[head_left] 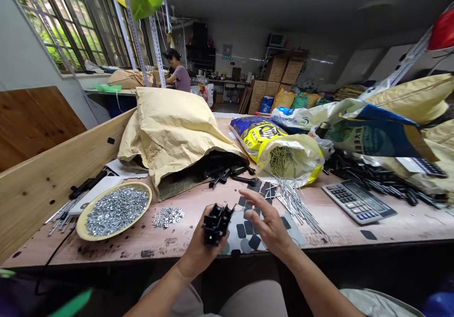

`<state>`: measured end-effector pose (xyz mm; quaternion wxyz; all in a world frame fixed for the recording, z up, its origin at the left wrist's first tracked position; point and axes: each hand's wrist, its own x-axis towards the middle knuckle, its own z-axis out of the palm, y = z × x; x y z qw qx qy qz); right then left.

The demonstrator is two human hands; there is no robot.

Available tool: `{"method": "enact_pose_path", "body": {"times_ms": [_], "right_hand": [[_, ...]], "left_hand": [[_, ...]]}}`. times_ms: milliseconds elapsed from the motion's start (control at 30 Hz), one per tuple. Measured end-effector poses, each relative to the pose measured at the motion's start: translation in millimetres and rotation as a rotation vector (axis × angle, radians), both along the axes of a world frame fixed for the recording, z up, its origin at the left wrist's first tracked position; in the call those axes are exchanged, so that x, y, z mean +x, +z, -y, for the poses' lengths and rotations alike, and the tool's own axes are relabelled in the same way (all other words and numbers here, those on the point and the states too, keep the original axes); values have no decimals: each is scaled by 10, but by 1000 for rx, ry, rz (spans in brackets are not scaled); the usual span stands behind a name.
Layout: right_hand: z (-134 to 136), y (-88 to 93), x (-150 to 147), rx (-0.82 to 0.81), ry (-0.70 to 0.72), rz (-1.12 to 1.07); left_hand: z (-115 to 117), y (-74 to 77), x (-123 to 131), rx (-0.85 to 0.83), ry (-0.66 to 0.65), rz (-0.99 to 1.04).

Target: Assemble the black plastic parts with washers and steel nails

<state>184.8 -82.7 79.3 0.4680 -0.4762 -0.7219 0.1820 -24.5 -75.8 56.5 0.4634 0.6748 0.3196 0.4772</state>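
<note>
My left hand (198, 248) is closed around a small bundle of black plastic parts (215, 224), held above the table's front edge with their hollow ends up. To the right of it, my right hand (268, 223) hovers with fingers and thumb apart and nothing visible in it. Beneath that hand lies a grey sheet with dark rounded patches (244, 232). Thin metal rods (298, 206) spread over the table just beyond my right hand. Left of my hands is a small heap of metal nuts or washers (168, 216), beside a yellowish bowl (80, 224) full of similar pieces.
A large paper sack (180, 127) lies open towards me, with black parts (223, 175) at its mouth. Behind the rods is a yellow-and-blue bag (262, 139) holding more rods. A calculator (358, 201) sits at right near black parts (376, 177). Another person (182, 76) is in the background.
</note>
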Motion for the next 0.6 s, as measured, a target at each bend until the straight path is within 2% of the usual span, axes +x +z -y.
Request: {"method": "enact_pose_path", "body": {"times_ms": [133,233,300,400,500,600], "right_hand": [[-385,-278,722,-171,-396,271],[-701,-488,1184,-219,-567,404],[-868,-584,1350,-232,-584,443],[-1037,-659,1447,-250,-551,478],[-1101,-679,1499,-241,-477,462],[-1077,-663,1550,-177,-442,382]], "left_hand": [[66,58,-232,-46,-13,-11],[93,57,-297,-45,51,-2],[102,78,-275,-25,54,-9],[90,158,-214,-36,36,-16],[22,221,-177,-58,23,-12],[-99,210,-153,-55,59,4]]}}
